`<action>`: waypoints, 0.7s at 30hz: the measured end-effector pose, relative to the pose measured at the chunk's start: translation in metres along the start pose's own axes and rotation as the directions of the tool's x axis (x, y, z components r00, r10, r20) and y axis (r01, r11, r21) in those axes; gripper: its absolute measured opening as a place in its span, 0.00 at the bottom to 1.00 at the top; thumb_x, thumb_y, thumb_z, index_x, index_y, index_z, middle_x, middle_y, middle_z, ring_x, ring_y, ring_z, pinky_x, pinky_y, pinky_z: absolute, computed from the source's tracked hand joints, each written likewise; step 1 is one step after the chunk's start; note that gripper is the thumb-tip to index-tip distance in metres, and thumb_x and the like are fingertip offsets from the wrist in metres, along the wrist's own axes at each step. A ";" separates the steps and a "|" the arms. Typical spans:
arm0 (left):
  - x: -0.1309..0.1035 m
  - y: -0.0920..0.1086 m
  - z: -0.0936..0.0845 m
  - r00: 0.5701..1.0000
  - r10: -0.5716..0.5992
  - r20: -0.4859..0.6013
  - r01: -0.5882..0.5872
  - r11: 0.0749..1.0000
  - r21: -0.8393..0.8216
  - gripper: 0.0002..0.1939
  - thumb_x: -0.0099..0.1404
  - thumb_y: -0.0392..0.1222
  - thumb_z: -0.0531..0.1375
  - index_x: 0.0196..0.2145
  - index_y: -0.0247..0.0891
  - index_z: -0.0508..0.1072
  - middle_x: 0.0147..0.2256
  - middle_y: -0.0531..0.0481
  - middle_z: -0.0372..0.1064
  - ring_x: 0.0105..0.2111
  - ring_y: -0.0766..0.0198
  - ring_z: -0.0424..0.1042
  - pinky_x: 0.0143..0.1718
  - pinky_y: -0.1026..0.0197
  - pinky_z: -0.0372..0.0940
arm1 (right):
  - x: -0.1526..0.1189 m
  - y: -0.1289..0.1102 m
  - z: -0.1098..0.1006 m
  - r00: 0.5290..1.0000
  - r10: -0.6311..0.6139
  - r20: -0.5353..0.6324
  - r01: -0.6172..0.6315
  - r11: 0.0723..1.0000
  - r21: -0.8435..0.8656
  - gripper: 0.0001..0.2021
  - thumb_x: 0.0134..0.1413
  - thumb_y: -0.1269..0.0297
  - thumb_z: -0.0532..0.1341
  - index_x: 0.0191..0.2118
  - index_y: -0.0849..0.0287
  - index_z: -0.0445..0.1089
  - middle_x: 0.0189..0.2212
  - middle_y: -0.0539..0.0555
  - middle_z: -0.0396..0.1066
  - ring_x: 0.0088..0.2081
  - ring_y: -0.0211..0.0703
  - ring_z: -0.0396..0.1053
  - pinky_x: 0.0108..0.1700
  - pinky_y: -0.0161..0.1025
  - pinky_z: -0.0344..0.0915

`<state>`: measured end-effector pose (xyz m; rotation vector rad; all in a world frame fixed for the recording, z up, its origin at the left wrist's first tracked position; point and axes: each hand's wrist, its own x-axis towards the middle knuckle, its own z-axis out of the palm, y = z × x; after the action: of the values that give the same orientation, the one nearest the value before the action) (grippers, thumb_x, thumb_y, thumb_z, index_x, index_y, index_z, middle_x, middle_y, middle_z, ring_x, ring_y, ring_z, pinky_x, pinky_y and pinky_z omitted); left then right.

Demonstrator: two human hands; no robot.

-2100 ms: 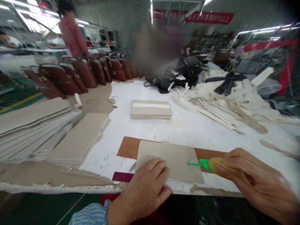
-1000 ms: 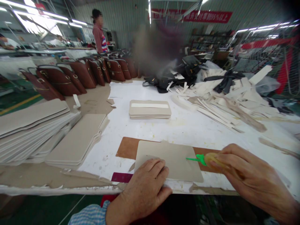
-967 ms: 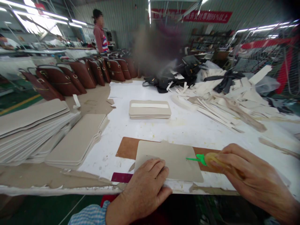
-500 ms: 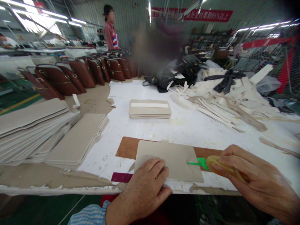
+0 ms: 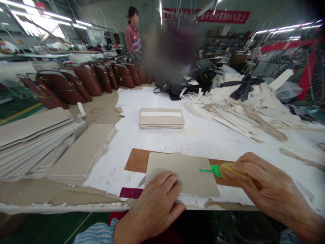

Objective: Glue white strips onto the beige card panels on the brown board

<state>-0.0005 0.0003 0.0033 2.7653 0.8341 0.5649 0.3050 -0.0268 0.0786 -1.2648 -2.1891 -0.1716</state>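
Head view shows a beige panel (image 5: 191, 174) lying flat in front of me, close to the near edge of the bench (image 5: 83, 205). My left hand (image 5: 158, 200) rests palm down on its left part; that grip is clamped on nothing, the fingers near one another and the thumb apart. My right hand (image 5: 269, 189) has its grip closed around a yellowish squeeze bottle (image 5: 228, 170), tipped on its side so that its green nozzle (image 5: 210, 170) points left over the right part of the panel. I cannot tell whether the nozzle's tip touches the surface.

Under the panel runs a brown strip (image 5: 137, 161), showing at both sides. A purple strip (image 5: 130, 192) lies just beside my left hand. Beyond these, on white sheeting (image 5: 149, 140), sits a small stack of beige panels (image 5: 161, 121) with a white strip (image 5: 161, 114) across its top.

To the left lie a stack of longer panels (image 5: 81, 152) and a fanned pile (image 5: 33, 135). Brown bags (image 5: 61, 87) stand in a row behind them. Black bags (image 5: 177, 88) lie at the far middle, and pale scraps (image 5: 254, 105) heap up to the right. Farther off, a person (image 5: 132, 39) in a red top stands past the bags, and a red banner (image 5: 223, 17) hangs high up.
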 end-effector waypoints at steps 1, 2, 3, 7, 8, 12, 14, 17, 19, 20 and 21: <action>0.000 0.000 0.000 1.000 -0.001 0.002 0.001 1.000 0.000 0.22 0.75 0.49 0.62 0.59 0.31 0.72 0.60 0.37 0.73 0.61 0.45 0.69 0.66 0.42 0.68 | 0.000 0.000 0.001 1.000 0.007 0.000 -0.007 1.000 0.003 0.07 0.74 0.67 0.57 0.42 0.52 0.71 0.33 0.51 0.69 0.29 0.39 0.69 0.27 0.37 0.65; 0.001 0.000 0.000 1.000 -0.002 0.004 0.002 1.000 -0.002 0.22 0.75 0.49 0.63 0.59 0.31 0.72 0.59 0.37 0.73 0.61 0.45 0.70 0.66 0.42 0.68 | -0.001 -0.001 0.001 1.000 0.016 -0.005 -0.015 1.000 0.008 0.06 0.74 0.67 0.57 0.42 0.52 0.71 0.33 0.51 0.69 0.29 0.40 0.69 0.27 0.37 0.65; 0.001 0.000 0.000 1.000 -0.004 0.003 0.004 1.000 -0.004 0.22 0.74 0.49 0.63 0.59 0.31 0.72 0.59 0.37 0.73 0.61 0.45 0.70 0.66 0.42 0.68 | -0.001 -0.002 0.002 0.999 0.028 -0.017 -0.027 1.000 0.013 0.06 0.74 0.66 0.58 0.42 0.52 0.71 0.34 0.51 0.69 0.29 0.40 0.69 0.26 0.37 0.65; 0.000 0.003 -0.001 0.999 0.007 -0.034 -0.007 1.000 -0.002 0.21 0.76 0.49 0.61 0.58 0.31 0.73 0.59 0.37 0.74 0.61 0.45 0.70 0.66 0.43 0.67 | -0.002 -0.008 0.006 0.976 0.162 -0.145 -0.161 0.987 0.018 0.05 0.73 0.60 0.61 0.42 0.50 0.72 0.35 0.53 0.71 0.30 0.45 0.71 0.27 0.42 0.66; -0.001 0.003 -0.003 0.998 0.020 -0.064 -0.021 1.000 -0.012 0.20 0.76 0.49 0.60 0.57 0.31 0.73 0.58 0.37 0.74 0.60 0.46 0.71 0.66 0.45 0.67 | -0.003 -0.009 0.008 0.963 0.201 -0.182 -0.203 0.979 0.008 0.05 0.72 0.58 0.62 0.42 0.50 0.72 0.35 0.53 0.72 0.31 0.46 0.71 0.27 0.43 0.66; -0.013 -0.004 -0.014 0.965 -0.039 -0.259 0.006 0.992 -0.126 0.12 0.79 0.44 0.57 0.52 0.35 0.75 0.51 0.40 0.78 0.55 0.53 0.75 0.62 0.50 0.71 | 0.000 -0.014 0.026 0.948 0.246 -0.204 -0.233 0.969 0.085 0.05 0.69 0.56 0.66 0.41 0.49 0.74 0.36 0.54 0.73 0.31 0.48 0.73 0.24 0.43 0.67; -0.021 -0.013 -0.021 0.932 -0.180 -0.315 0.133 0.977 -0.166 0.09 0.76 0.38 0.56 0.48 0.37 0.76 0.48 0.42 0.78 0.50 0.55 0.76 0.55 0.50 0.74 | 0.007 -0.021 0.038 0.953 0.242 -0.184 -0.211 0.962 0.172 0.07 0.70 0.53 0.64 0.41 0.48 0.74 0.35 0.54 0.73 0.30 0.47 0.72 0.23 0.41 0.67; -0.032 -0.028 -0.027 0.892 -0.314 -0.326 0.278 0.949 -0.152 0.09 0.72 0.33 0.58 0.44 0.38 0.77 0.46 0.42 0.77 0.46 0.53 0.76 0.49 0.47 0.75 | 0.019 -0.034 0.053 0.967 0.202 -0.156 -0.159 0.954 0.254 0.09 0.71 0.53 0.63 0.41 0.48 0.75 0.34 0.52 0.71 0.28 0.43 0.71 0.22 0.39 0.67; -0.036 -0.035 -0.026 0.894 -0.327 -0.308 0.297 0.945 -0.140 0.08 0.69 0.32 0.60 0.43 0.38 0.77 0.46 0.42 0.77 0.46 0.51 0.76 0.48 0.46 0.75 | 0.027 -0.041 0.061 0.979 0.158 -0.130 -0.115 0.951 0.289 0.06 0.71 0.56 0.63 0.42 0.49 0.75 0.34 0.51 0.71 0.27 0.41 0.71 0.22 0.37 0.67; -0.037 -0.037 -0.025 0.896 -0.326 -0.300 0.296 0.944 -0.142 0.08 0.69 0.31 0.61 0.43 0.38 0.77 0.46 0.42 0.77 0.46 0.51 0.75 0.48 0.46 0.75 | 0.031 -0.044 0.064 0.983 0.140 -0.118 -0.100 0.949 0.300 0.05 0.71 0.58 0.63 0.42 0.49 0.75 0.34 0.51 0.71 0.27 0.40 0.71 0.23 0.36 0.67; -0.037 -0.038 -0.024 0.898 -0.328 -0.293 0.297 0.944 -0.145 0.08 0.68 0.31 0.61 0.44 0.37 0.77 0.46 0.43 0.76 0.46 0.51 0.75 0.48 0.46 0.75 | 0.035 -0.046 0.066 0.986 0.124 -0.111 -0.085 0.948 0.306 0.04 0.71 0.60 0.63 0.43 0.50 0.75 0.34 0.50 0.71 0.28 0.39 0.71 0.23 0.35 0.67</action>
<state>-0.0571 0.0125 0.0026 2.4132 1.2538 0.9659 0.2260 0.0002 0.0524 -1.1591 -1.9443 0.1175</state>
